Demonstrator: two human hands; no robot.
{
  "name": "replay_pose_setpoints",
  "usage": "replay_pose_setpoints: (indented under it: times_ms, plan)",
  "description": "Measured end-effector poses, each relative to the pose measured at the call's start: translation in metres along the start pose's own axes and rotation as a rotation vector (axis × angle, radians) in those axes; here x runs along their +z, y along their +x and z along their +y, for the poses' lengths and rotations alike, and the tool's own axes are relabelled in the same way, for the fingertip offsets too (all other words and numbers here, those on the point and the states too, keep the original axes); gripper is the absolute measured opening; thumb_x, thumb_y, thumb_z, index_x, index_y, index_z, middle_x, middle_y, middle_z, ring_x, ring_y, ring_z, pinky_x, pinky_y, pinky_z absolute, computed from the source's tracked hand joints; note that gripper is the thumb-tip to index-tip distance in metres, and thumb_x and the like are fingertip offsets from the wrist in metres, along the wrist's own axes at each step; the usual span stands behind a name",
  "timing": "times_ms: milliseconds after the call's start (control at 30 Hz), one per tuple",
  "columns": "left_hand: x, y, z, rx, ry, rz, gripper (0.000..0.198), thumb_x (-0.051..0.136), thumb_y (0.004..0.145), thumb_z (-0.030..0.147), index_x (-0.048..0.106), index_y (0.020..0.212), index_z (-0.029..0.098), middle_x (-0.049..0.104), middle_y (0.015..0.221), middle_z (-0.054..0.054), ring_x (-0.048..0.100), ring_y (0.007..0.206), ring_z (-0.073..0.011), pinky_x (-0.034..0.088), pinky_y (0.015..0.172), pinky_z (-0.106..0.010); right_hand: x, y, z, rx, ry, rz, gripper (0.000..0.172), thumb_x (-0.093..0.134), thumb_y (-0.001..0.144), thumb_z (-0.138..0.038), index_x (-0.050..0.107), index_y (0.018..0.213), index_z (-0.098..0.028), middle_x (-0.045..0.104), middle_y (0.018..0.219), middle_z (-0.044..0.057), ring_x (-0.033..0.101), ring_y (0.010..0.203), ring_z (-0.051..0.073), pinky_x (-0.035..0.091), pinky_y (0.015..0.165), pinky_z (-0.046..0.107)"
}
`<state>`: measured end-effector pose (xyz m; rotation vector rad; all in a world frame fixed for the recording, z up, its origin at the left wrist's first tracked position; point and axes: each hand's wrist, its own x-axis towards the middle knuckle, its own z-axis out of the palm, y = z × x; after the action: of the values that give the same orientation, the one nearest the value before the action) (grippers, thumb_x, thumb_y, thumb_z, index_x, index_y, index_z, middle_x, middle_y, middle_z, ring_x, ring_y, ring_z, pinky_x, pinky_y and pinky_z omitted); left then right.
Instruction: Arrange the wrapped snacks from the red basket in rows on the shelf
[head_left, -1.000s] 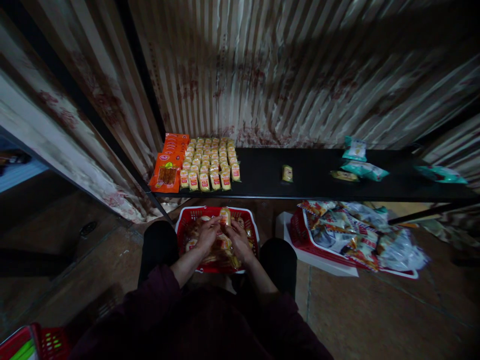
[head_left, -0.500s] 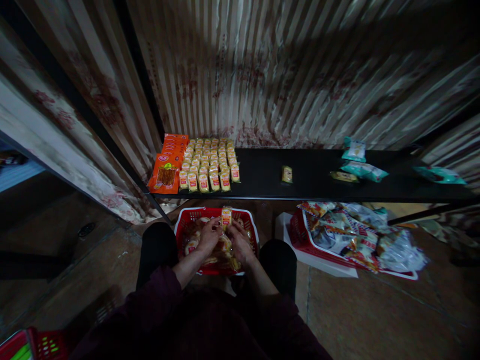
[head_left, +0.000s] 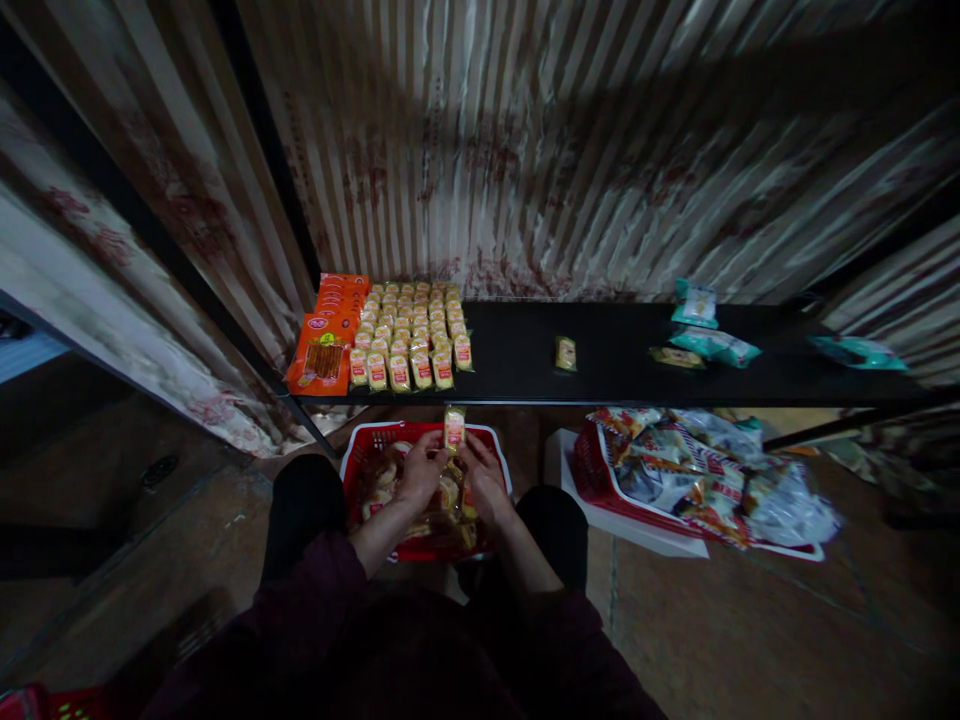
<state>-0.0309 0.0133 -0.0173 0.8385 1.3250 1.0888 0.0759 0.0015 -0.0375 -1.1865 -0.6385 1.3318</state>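
A small wrapped snack cake [head_left: 454, 425] with a red and white label stands upright between my two hands, over a red basket [head_left: 347, 470] with a white rim. The fingers of my left hand [head_left: 422, 470] pinch its lower left side. On its lower right, my right hand [head_left: 484, 482] grips it too. More wrapped snack cakes [head_left: 448, 495] lie loose in the basket below, partly hidden by my hands and wrists. Straight ahead on the black shelf [head_left: 510, 350], similar snack cakes [head_left: 409, 335] stand in tight rows.
Orange snack packets [head_left: 322, 350] lie left of the rows. Farther right on the shelf are a single cake [head_left: 565, 353] and teal packets [head_left: 716, 345]. Another red basket [head_left: 600, 475], full of bagged snacks, stands at right below the shelf. A dark shelf post [head_left: 262, 130] rises at left.
Both hands have raised the snack cake slightly toward the shelf edge, and the fingers now sit around its lower end. The whole view has shifted a little.
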Motion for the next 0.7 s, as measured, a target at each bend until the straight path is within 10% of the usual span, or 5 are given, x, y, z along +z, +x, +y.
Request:
replay_pose_setpoints:
  times_ms: [700]
  plan:
    - [0.021, 0.012, 0.007, 0.176, 0.167, -0.054, 0.024, 0.057, 0.075, 0.007, 0.065, 0.094, 0.02, 0.067, 0.094, -0.005, 0.06, 0.087, -0.0156, 0.045, 0.083, -0.027, -0.013, 0.018, -0.016, -0.022, -0.005, 0.009, 0.049, 0.074, 0.067, -0.044, 0.066, 0.111, -0.023, 0.072, 0.1, 0.004, 0.067, 0.084, 0.019, 0.053, 0.075, 0.031]
